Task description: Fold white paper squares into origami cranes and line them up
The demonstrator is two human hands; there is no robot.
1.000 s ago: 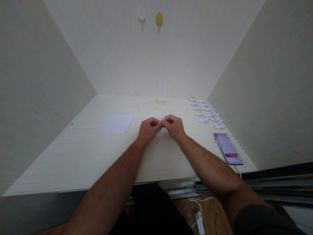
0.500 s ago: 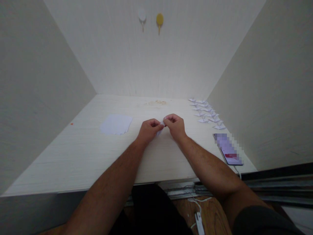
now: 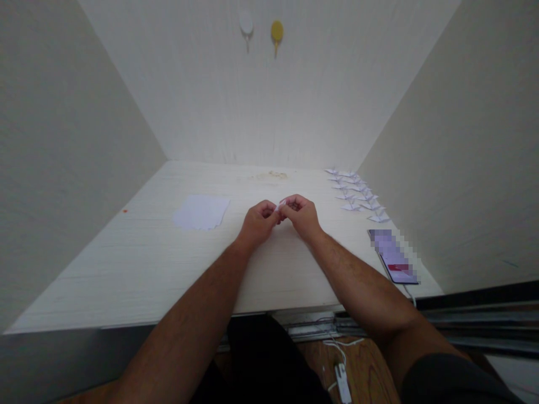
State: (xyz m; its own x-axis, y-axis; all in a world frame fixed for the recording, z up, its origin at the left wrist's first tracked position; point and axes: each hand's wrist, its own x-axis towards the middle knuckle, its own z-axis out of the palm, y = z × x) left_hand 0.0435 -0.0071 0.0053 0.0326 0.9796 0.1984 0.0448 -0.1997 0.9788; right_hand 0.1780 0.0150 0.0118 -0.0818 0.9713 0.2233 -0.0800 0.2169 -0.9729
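Note:
A small piece of folded white paper is pinched between my two hands above the middle of the table. My left hand grips its left side, thumb and fingers pressed together. On the other side, my right hand pinches it with thumb and forefinger. Most of the paper is hidden by the fingers. To the left lies a fanned stack of white paper sheets. Several folded paper cranes stand in rows at the back right of the table.
A phone with a cable lies on the table near its right edge. Walls close in the left, back and right. Two hooks, one white and one yellow, hang on the back wall. A power strip lies on the floor.
The folded paper has been turned between my fingers; its lower end no longer hangs below them. Both hands have drawn slightly closer together.

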